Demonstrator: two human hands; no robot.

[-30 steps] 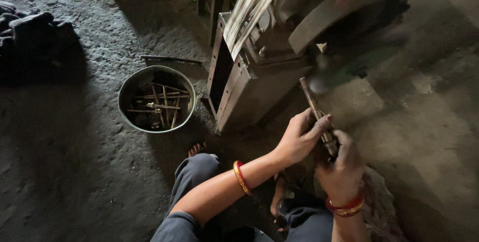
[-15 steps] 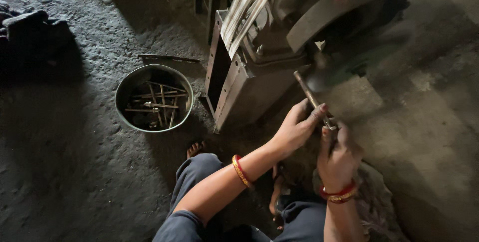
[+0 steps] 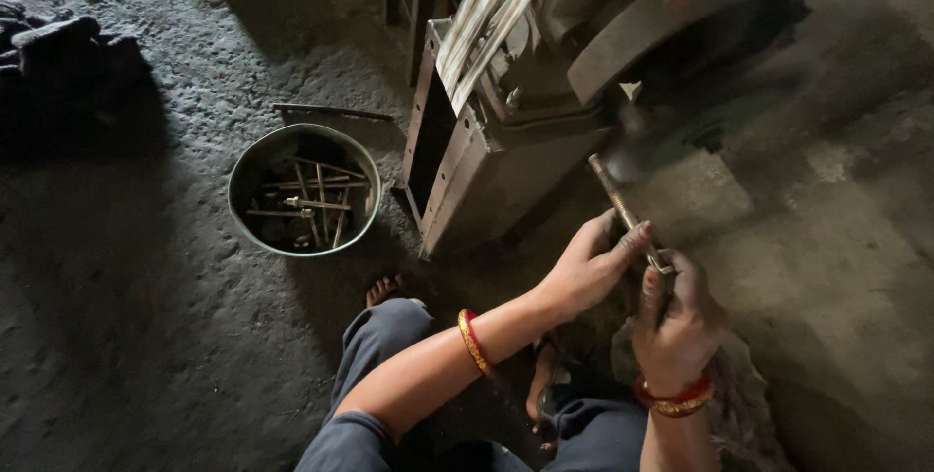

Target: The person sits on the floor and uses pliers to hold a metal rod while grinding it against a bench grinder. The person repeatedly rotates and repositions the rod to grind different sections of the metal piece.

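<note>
right hand at 5 o'clock, fist tight on the low end of a long bolt | left hand just beside it, fingers pinching the bolt | bolt tip points to 1 o'clock, at the grinder | round bowl of rods at 10 o'clock

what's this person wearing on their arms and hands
Both hands are bare, with no gloves and no sleeves on the forearms. The left hand has a red and gold bangle at the wrist. The right hand has a stack of red and gold bangles at its wrist. I can make out no rings.
</note>
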